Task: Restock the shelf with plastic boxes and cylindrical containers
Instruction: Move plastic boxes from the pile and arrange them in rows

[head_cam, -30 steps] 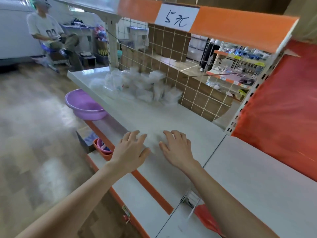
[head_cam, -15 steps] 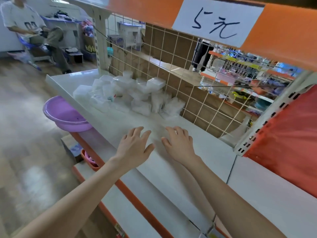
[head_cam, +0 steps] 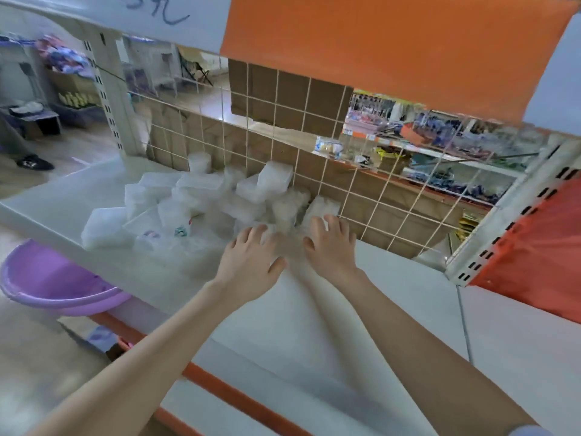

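Note:
A loose pile of clear plastic boxes (head_cam: 201,199) lies on the white shelf (head_cam: 361,297) against the wire grid back. One small cylindrical container (head_cam: 199,161) stands at the pile's far side. My left hand (head_cam: 248,259) is stretched over the shelf with fingers spread, its fingertips at the pile's near right edge. My right hand (head_cam: 330,243) reaches beside it, fingers spread, fingertips touching a clear box (head_cam: 320,206) at the pile's right end. Neither hand holds anything.
A wire grid (head_cam: 298,171) with brown cardboard behind it backs the shelf. An orange shelf front (head_cam: 377,42) with a paper price sign hangs overhead. A purple basin (head_cam: 53,284) sits on a lower shelf at left. An orange panel (head_cam: 540,256) stands at right.
Both hands have moved forward across the shelf and now reach the right end of the pile. The view has moved closer under the upper shelf.

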`<state>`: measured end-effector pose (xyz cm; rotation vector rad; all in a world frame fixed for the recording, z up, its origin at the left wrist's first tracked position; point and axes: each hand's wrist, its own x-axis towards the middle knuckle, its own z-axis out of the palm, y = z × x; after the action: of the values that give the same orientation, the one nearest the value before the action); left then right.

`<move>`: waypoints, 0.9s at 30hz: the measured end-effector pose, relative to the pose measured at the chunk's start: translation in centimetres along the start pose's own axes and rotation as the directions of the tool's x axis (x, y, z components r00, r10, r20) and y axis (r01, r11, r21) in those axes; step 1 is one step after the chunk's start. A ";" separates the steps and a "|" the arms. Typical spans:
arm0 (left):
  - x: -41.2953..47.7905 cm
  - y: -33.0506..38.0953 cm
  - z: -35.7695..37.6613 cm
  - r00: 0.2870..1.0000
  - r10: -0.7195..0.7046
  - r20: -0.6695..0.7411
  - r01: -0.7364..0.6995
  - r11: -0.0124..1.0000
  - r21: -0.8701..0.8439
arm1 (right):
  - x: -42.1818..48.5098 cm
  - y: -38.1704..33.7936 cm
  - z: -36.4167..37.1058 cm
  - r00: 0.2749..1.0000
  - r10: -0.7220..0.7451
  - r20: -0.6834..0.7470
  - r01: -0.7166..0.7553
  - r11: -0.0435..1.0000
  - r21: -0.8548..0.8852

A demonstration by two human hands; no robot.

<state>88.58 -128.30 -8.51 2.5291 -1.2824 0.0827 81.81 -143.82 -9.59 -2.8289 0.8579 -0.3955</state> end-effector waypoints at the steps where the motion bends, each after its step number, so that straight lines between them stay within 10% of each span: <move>1: 0.5 -0.4 -0.1 1.000 0.021 -0.003 -0.021 1.000 -0.004 | 0.5 -0.3 0.1 0.999 0.008 -0.034 -0.008 1.000 -0.013; 13: 3.2 -2.9 -0.3 0.980 0.188 0.060 -0.187 0.982 -0.023 | 4.3 -2.3 0.9 0.940 0.342 -0.015 -0.341 0.939 0.036; 27: 2.5 -3.5 0.9 0.959 0.273 0.071 -0.264 0.959 -0.105 | 1.5 -1.1 0.5 0.954 0.273 -0.127 -0.259 0.959 0.119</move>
<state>92.84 -128.57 -9.76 2.2874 -1.6183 -0.0274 83.72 -143.78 -9.48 -2.5695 1.1936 -0.5876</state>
